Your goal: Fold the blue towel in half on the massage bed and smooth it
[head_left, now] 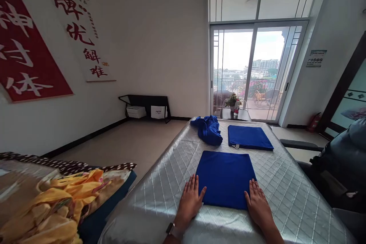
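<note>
Before you lies the bench [286, 183], silver and quilted on top. Off its left edge, toward the near end, you have a bunched heap of yellow cloth [53, 202]. The near blue cloth [225, 179] lies flat and squared on the bench, about midway between its left and right edges. The far blue cloth [250, 137], layered flat, lies toward the far right corner. The rumpled blue cloth [210, 131] sits at the far left corner, with a narrow strip of bench between it and the far blue cloth. Past the far edge stands a plant [232, 100].

Your left hand [191, 196] is opened flat, palm down, along the left side of the near blue cloth, its thumb stretched away from the fingers. Your right hand [259, 203] mirrors it at the right side, thumb by the near right corner. A bottle [236, 107] stands just beside the plant. A dark wristband [170, 228] circles your left wrist. A white tag [236, 146] shows at the far blue cloth's near side.
</note>
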Motion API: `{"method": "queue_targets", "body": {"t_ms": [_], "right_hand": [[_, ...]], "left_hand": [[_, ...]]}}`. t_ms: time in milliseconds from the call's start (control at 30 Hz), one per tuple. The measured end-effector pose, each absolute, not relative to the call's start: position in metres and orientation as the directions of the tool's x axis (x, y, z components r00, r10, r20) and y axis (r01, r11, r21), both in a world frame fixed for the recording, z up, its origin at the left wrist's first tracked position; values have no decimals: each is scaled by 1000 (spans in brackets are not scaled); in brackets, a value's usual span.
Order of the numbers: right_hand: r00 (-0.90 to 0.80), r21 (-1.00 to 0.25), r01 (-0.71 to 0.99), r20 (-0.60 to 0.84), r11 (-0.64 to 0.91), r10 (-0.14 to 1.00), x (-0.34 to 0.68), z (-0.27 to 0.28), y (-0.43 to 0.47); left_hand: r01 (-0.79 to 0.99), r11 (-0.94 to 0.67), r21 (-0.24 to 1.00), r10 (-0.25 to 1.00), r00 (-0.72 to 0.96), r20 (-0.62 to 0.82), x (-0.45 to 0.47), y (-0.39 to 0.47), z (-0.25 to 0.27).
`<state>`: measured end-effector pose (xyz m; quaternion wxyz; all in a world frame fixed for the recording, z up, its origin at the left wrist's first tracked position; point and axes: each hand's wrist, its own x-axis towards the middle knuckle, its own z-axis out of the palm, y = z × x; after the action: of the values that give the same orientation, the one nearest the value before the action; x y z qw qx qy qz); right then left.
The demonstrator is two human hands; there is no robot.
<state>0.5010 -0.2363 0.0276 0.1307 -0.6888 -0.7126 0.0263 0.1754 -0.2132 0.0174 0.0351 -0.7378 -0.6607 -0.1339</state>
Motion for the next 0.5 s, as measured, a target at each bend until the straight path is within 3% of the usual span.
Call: {"method": "queue_targets", "body": {"t_ms": [200, 500], "right_hand": [[-22, -182, 982, 134, 47, 991, 500, 32, -238], [-1, -130, 991, 117, 16, 993, 503, 25, -242]], "left_hand": [[980, -127, 155, 948, 73, 310, 180, -214, 17], [978, -99, 185, 969, 52, 243, 178, -221, 23]]}}
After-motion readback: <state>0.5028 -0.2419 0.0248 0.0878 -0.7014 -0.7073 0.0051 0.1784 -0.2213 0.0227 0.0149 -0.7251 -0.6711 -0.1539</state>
